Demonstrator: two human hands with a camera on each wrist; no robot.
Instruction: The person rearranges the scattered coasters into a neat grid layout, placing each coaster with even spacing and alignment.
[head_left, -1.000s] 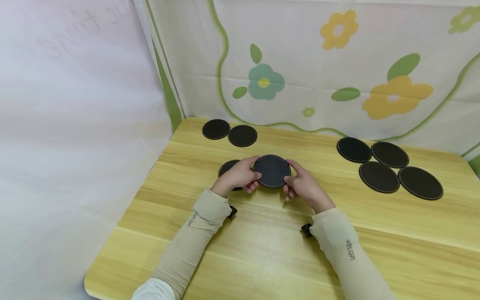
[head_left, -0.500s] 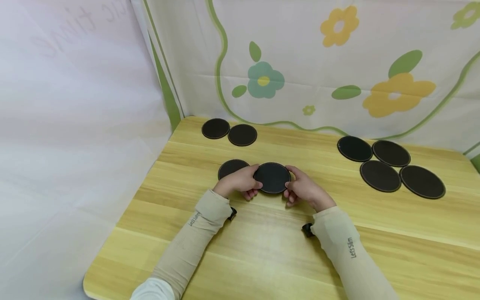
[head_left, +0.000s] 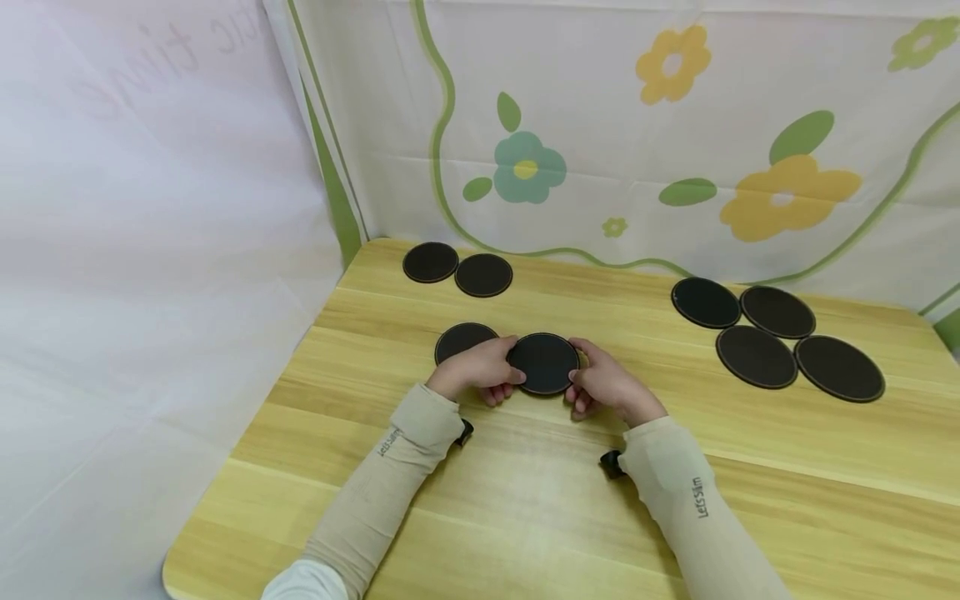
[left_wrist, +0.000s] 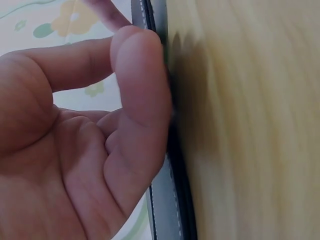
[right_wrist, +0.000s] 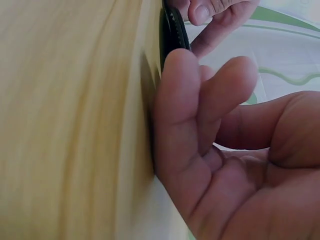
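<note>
Desk [head_left: 540,517]: wooden.
Left hand [head_left: 478,367], right hand [head_left: 613,385]: pinching held disc [head_left: 543,363] from opposite sides.
Held disc: in from far-left corner, lower than a second ago, beside neighbour disc [head_left: 461,342]; seems nearly laid.

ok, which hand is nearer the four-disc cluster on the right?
Right. The right hand holds the right edge of a black disc, left of the cluster and apart from it; the left hand is farther left, at that disc's other edge.

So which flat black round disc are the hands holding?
The flat black round disc between the left hand and right hand: both pinch its edge. The other seven discs lie unheld.
</note>
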